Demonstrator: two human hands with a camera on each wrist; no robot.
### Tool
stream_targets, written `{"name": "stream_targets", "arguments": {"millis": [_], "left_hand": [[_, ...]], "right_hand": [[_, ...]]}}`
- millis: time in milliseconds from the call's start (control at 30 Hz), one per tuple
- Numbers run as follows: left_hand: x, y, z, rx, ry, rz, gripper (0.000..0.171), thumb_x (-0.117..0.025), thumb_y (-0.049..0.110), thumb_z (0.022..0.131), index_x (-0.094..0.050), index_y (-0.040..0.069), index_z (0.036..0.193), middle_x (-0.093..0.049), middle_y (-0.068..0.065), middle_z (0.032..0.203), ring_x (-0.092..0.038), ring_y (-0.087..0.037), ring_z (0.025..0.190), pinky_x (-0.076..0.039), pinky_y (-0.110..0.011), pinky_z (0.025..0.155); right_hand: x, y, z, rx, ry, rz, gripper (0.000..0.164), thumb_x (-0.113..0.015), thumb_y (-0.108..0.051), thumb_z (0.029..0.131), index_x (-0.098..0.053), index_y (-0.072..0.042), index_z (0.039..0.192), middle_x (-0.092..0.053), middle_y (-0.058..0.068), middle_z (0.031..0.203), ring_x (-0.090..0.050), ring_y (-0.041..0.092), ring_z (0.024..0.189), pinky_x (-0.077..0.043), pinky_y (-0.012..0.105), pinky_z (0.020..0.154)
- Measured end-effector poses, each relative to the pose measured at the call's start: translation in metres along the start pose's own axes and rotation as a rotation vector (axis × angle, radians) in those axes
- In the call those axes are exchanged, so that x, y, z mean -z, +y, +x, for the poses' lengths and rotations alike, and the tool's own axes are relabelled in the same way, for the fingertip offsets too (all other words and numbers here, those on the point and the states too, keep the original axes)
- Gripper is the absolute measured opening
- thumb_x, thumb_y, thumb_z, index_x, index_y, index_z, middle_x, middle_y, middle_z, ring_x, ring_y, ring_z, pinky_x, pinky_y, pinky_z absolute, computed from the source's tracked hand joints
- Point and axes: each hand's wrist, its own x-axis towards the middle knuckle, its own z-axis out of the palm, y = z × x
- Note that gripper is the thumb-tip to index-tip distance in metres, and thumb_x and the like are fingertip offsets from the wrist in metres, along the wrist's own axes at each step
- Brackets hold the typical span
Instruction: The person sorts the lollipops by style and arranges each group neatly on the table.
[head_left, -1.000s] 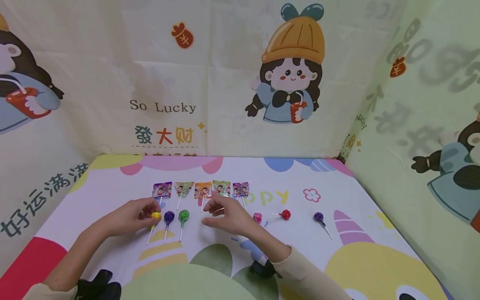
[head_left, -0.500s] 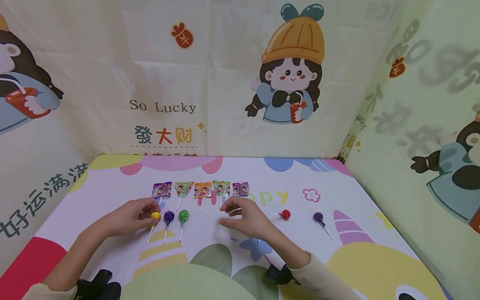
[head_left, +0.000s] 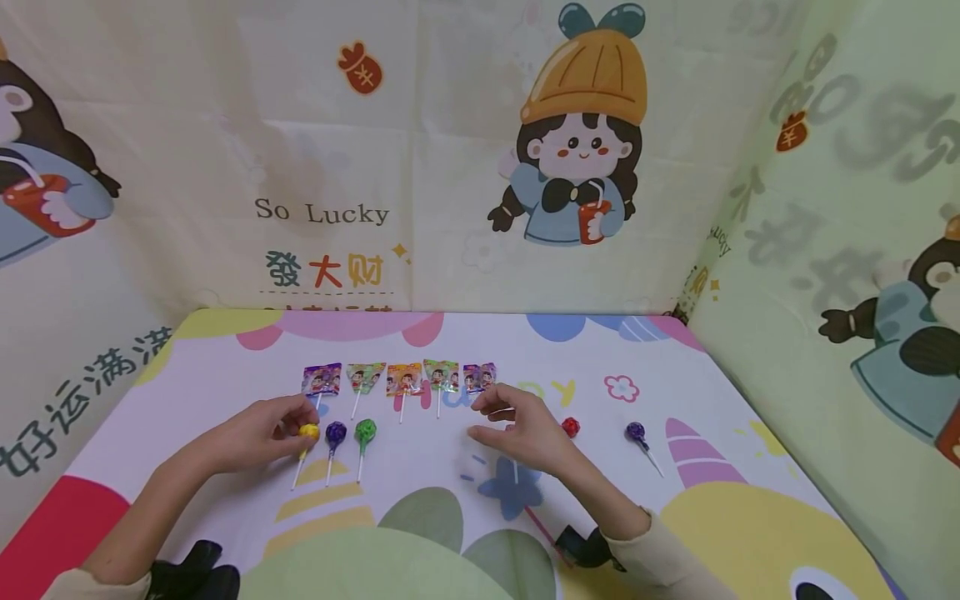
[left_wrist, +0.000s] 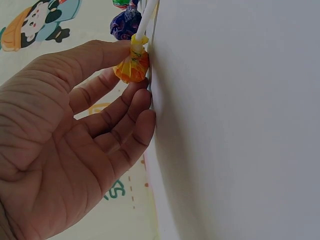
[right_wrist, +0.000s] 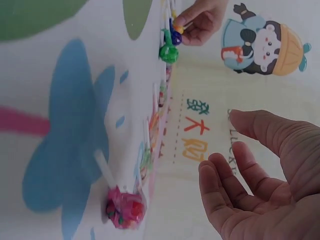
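My left hand (head_left: 255, 437) pinches a yellow lollipop (head_left: 308, 432) by its wrapped head between thumb and fingers, at the left end of a short row. Beside it lie a purple lollipop (head_left: 335, 434) and a green lollipop (head_left: 365, 430), sticks toward me. My right hand (head_left: 528, 429) hovers above the table with fingers loosely bent and nothing in them. Below it lies a pink lollipop (right_wrist: 125, 209), mostly hidden by that hand in the head view. A red lollipop (head_left: 572, 427) sits just right of the hand, partly covered.
Several lollipops in flat printed wrappers, such as an orange one (head_left: 404, 380), form a row behind. Another purple lollipop (head_left: 636, 432) lies farther right, its stick slanting. A patterned cloth (head_left: 600, 350) covers the table; printed curtains (head_left: 450, 167) enclose the back and sides.
My right hand has moved rightward, from beside the green lollipop to above the pink one, uncovering wrapped lollipops and partly covering the red one. My left hand stays on the yellow lollipop.
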Motion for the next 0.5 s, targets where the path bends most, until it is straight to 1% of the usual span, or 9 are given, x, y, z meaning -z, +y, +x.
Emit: {"name": "stream_targets", "arguments": {"millis": [100, 267, 433, 500], "left_hand": [[0.0, 0.0, -0.001, -0.015, 0.001, 0.004, 0.025, -0.079, 0.022, 0.09, -0.062, 0.013, 0.106, -0.059, 0.004, 0.09, -0.054, -0.016, 0.086, -0.053, -0.022, 0.073], [0.001, 0.0, -0.002, -0.032, 0.001, -0.003, 0.026, -0.079, 0.022, 0.09, -0.062, 0.011, 0.106, -0.059, 0.003, 0.09, -0.054, -0.016, 0.086, -0.053, -0.022, 0.072], [0.0, 0.002, -0.002, -0.013, 0.004, -0.003, 0.025, -0.079, 0.022, 0.09, -0.062, 0.012, 0.106, -0.059, 0.004, 0.09, -0.054, -0.015, 0.086, -0.053, -0.022, 0.073], [0.0, 0.002, -0.002, -0.014, 0.005, 0.0, 0.025, -0.079, 0.022, 0.09, -0.062, 0.012, 0.106, -0.059, 0.004, 0.09, -0.054, -0.015, 0.086, -0.053, -0.022, 0.073]], "right_hand": [[0.006, 0.003, -0.001, -0.004, 0.029, -0.01, 0.028, -0.08, -0.012, 0.088, -0.067, -0.002, 0.11, -0.068, 0.02, 0.111, -0.066, 0.04, 0.108, -0.055, 0.048, 0.098], [0.015, 0.006, -0.003, -0.041, 0.056, -0.039, 0.03, -0.08, -0.013, 0.088, -0.067, -0.001, 0.113, -0.069, 0.018, 0.112, -0.065, 0.039, 0.11, -0.054, 0.047, 0.1], [0.022, 0.011, -0.005, -0.063, 0.075, -0.07, 0.028, -0.081, -0.015, 0.088, -0.067, -0.005, 0.111, -0.068, 0.017, 0.112, -0.065, 0.038, 0.11, -0.053, 0.048, 0.101], [0.024, 0.015, -0.006, -0.059, 0.081, -0.075, 0.029, -0.081, -0.015, 0.088, -0.067, -0.005, 0.111, -0.068, 0.017, 0.111, -0.065, 0.038, 0.11, -0.054, 0.048, 0.1]]}}
